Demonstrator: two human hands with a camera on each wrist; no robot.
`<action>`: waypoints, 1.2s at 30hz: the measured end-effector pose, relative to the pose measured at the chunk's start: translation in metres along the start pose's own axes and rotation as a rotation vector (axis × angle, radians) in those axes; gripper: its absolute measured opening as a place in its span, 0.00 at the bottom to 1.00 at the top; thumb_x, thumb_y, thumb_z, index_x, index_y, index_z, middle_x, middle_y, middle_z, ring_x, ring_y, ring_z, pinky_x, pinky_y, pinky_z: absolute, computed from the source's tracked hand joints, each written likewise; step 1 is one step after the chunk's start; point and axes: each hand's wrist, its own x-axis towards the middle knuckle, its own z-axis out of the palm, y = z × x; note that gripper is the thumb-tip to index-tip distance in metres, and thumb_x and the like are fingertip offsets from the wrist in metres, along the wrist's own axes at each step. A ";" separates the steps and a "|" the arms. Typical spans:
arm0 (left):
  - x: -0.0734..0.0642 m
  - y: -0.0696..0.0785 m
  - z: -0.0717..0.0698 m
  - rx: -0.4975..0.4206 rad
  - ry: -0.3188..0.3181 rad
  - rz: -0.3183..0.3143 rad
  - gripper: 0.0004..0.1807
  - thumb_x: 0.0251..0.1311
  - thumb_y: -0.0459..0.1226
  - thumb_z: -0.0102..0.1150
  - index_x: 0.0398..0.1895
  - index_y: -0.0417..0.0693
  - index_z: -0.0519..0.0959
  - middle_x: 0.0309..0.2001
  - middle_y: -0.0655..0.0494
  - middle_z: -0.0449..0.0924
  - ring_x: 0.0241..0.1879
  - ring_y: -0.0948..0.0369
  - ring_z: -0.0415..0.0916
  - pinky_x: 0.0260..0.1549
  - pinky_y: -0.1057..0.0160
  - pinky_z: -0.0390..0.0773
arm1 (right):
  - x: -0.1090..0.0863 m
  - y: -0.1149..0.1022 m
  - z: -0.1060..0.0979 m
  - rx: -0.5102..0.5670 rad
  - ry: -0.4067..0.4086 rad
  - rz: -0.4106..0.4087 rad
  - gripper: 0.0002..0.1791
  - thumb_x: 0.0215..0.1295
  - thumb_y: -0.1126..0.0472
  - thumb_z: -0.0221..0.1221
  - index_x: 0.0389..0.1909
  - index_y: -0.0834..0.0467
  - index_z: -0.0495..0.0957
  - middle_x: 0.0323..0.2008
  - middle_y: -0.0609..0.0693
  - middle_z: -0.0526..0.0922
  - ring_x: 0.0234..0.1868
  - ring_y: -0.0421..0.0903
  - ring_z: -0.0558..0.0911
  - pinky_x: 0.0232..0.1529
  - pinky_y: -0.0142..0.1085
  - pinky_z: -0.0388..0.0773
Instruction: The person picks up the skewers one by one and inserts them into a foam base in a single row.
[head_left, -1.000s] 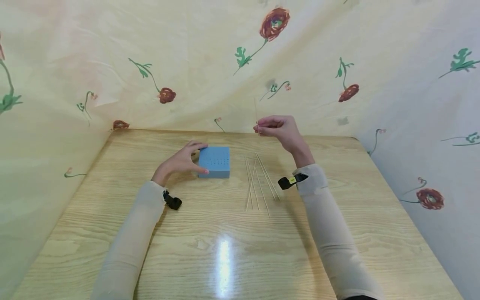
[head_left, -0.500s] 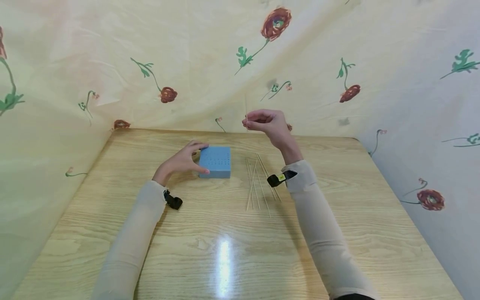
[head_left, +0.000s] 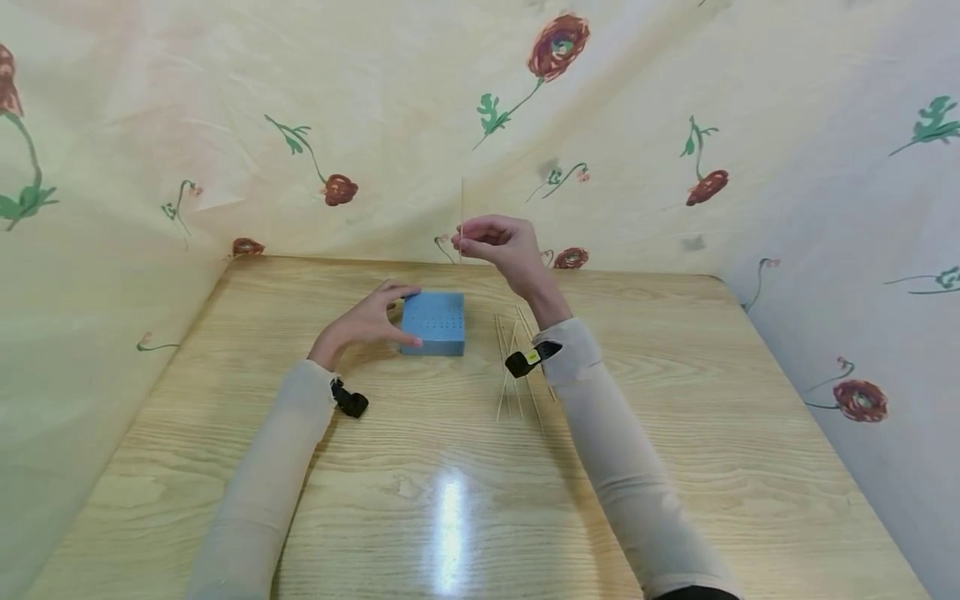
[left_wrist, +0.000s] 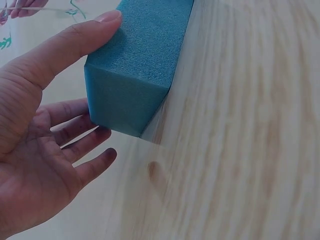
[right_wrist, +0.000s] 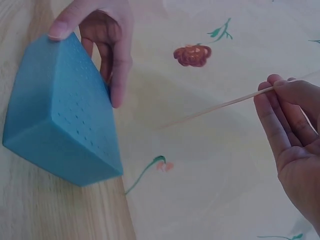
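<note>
A blue foam block [head_left: 433,323] with rows of small holes in its top stands on the table. My left hand [head_left: 363,321] holds it from the left, thumb on the front side and index finger at the back corner. In the left wrist view, the other fingers spread out beside the block's end face. My right hand [head_left: 498,242] is raised above and behind the block, pinching a thin wooden skewer [right_wrist: 220,106] between thumb and fingertips. The skewer stands nearly upright in the head view, most of its length above the fingers.
Several loose skewers [head_left: 534,408] lie crossed on the wooden table [head_left: 360,500] right of the block, partly covered by my right wrist and its camera [head_left: 522,360]. A flowered cloth [head_left: 405,125] hangs behind the table and along both sides.
My right hand has moved left and slightly up with the skewer, from beyond the loose skewers to above the block's right side. The left hand and block stay in place.
</note>
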 end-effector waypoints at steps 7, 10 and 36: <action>0.001 0.000 -0.001 -0.026 -0.009 -0.006 0.55 0.52 0.43 0.79 0.81 0.50 0.57 0.79 0.46 0.48 0.78 0.41 0.50 0.72 0.36 0.59 | 0.008 0.014 0.017 -0.026 0.007 -0.015 0.07 0.64 0.75 0.64 0.43 0.72 0.83 0.36 0.50 0.91 0.39 0.44 0.89 0.46 0.37 0.86; 0.001 0.000 -0.001 -0.029 -0.011 -0.009 0.55 0.52 0.44 0.79 0.81 0.50 0.57 0.79 0.46 0.48 0.78 0.40 0.50 0.72 0.36 0.58 | 0.009 0.018 0.024 -0.021 0.008 -0.008 0.07 0.64 0.75 0.64 0.42 0.71 0.83 0.36 0.49 0.90 0.40 0.43 0.89 0.46 0.38 0.86; 0.008 0.010 -0.011 0.062 -0.049 -0.011 0.53 0.50 0.43 0.80 0.77 0.40 0.60 0.72 0.42 0.58 0.72 0.44 0.57 0.72 0.40 0.59 | 0.015 0.040 0.046 -0.036 0.050 0.039 0.07 0.65 0.74 0.64 0.43 0.71 0.82 0.35 0.46 0.89 0.40 0.42 0.88 0.48 0.38 0.86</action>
